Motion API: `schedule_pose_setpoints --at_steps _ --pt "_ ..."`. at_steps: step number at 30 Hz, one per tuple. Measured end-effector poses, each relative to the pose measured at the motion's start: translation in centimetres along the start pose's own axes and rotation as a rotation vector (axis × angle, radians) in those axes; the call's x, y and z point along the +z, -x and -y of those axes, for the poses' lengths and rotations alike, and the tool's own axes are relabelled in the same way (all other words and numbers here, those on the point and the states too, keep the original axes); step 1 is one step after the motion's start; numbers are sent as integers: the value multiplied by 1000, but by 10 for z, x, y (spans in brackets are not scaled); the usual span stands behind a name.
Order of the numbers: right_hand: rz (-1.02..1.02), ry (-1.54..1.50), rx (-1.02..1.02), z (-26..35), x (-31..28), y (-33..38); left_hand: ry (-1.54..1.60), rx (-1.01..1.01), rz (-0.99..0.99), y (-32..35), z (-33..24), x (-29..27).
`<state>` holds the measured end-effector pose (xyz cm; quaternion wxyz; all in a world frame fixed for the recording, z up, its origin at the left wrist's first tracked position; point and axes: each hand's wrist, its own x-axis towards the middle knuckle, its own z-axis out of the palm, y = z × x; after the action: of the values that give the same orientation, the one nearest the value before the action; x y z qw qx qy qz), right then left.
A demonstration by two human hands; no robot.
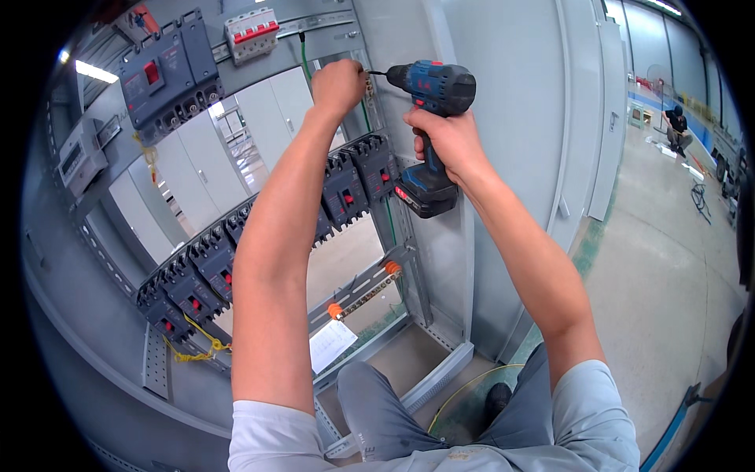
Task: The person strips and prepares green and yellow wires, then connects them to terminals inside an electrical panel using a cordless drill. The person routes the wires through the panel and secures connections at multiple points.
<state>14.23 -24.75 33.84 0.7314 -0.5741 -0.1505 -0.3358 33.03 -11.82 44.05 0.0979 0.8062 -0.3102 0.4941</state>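
at cabinet (397, 35), right hand (454, 143) raised, clasped round drill (437, 85); left hand (337, 88) raised, fingers curled, hold unclear.

Bright, even light; a strip lamp (97, 71) glares at upper left; straight edges curve; corners black.

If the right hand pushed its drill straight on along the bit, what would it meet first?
Most likely the left hand, whose fingers appear right by the tip of the bit; whether the bit would touch or pass them is unclear from one view.
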Motion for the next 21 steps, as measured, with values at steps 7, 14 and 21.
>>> schedule_pose_setpoints --at_steps 7,14,21 --pt "15 -6 -5 -1 -2 -2 20 -9 -12 1 1 0" --pt "51 104 10 5 -6 -8 -2 10 -19 1 2 0" --pt "29 2 100 9 -4 -14 -42 29 -35 0 3 4"
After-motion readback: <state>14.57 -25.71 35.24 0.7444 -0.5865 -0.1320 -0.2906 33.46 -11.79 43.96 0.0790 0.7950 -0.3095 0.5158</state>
